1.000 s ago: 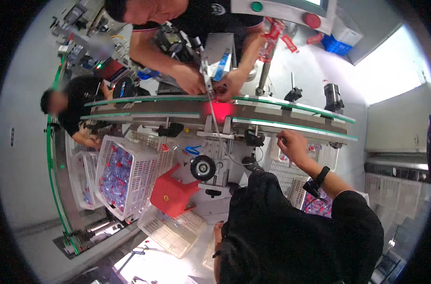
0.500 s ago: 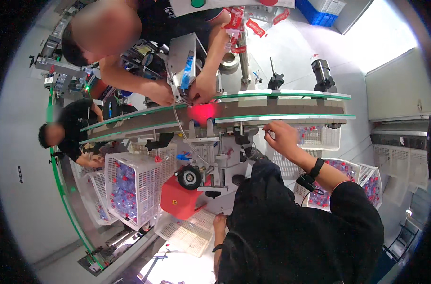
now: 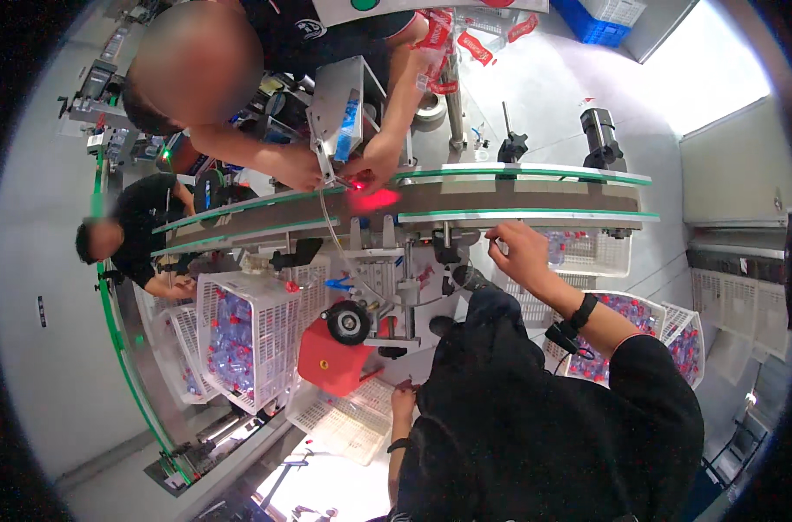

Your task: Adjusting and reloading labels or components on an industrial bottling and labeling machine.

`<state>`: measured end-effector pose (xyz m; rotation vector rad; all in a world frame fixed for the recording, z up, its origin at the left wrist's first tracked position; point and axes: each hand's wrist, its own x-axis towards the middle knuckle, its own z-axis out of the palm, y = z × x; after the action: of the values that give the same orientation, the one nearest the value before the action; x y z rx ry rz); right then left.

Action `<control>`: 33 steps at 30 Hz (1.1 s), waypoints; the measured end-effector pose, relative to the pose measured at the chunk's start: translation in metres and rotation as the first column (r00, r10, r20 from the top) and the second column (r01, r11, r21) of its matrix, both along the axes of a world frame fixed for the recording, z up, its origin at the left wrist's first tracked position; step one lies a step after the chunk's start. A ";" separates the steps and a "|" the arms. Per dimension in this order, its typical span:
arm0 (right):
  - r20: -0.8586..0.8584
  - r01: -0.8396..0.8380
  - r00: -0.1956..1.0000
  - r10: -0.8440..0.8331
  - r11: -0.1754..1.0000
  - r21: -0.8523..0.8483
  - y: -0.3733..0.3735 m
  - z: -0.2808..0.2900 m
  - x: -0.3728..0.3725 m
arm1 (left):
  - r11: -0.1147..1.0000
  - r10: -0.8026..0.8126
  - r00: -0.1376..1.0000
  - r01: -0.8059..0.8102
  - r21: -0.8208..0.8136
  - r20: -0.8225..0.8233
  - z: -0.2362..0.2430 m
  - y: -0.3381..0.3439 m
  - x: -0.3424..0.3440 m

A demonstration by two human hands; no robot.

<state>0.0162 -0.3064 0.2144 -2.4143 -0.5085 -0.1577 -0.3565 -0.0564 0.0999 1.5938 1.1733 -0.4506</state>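
My right hand (image 3: pixel 522 254) is at the near side of a conveyor (image 3: pixel 465 202) with green-edged rails. Its thumb and forefinger are apart, with nothing visible between them. I cannot tell whether the fingertips touch the near rail. Low by my left side hangs my left hand (image 3: pixel 403 402), close to a white plastic crate (image 3: pixel 348 435); its fingers are too small and partly hidden to read. Across the belt, a co-worker's two hands (image 3: pixel 377 163) work at a metal housing (image 3: pixel 337 104) with blue tape. Red light falls on the belt beneath them.
White crates of small bottles with red caps stand left (image 3: pixel 232 344) and right (image 3: pixel 622 304). A red box-shaped unit (image 3: pixel 326 357) and a black handwheel (image 3: pixel 348 323) sit below the belt. A second person (image 3: pixel 143 226) works at far left. Red printed film (image 3: pixel 435 52) hangs at the top.
The whole view has shifted slightly. The red light patch on the belt has changed shape, and the co-worker's hands have moved a little at the housing. My right hand keeps its place by the rail.
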 end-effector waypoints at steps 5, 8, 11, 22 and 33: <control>-0.013 -0.013 1.000 0.013 1.000 -0.010 -0.001 -0.001 0.001 | 0.999 0.031 0.999 -0.032 0.016 0.037 -0.001 -0.004 0.001; -0.067 -0.046 0.997 0.043 0.998 -0.036 -0.001 -0.003 0.001 | 0.999 -0.023 0.999 0.022 0.038 0.036 -0.004 -0.004 -0.005; -0.017 -0.035 0.999 0.035 0.999 -0.024 0.002 -0.002 0.000 | 0.998 0.054 0.995 -0.056 0.018 0.081 -0.010 -0.006 -0.010; -0.022 -0.027 0.999 0.026 0.998 -0.063 0.001 0.001 0.000 | 0.986 -0.078 0.995 0.086 0.141 -0.062 -0.003 -0.009 -0.006; -0.005 -0.019 1.000 0.019 0.998 -0.056 0.003 0.003 -0.002 | 0.966 -0.161 0.987 0.159 0.203 -0.005 -0.035 0.005 -0.036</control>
<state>0.0146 -0.3035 0.2176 -2.4630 -0.5402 -0.1309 -0.3921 -0.0514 0.0649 1.8747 1.1143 -0.4364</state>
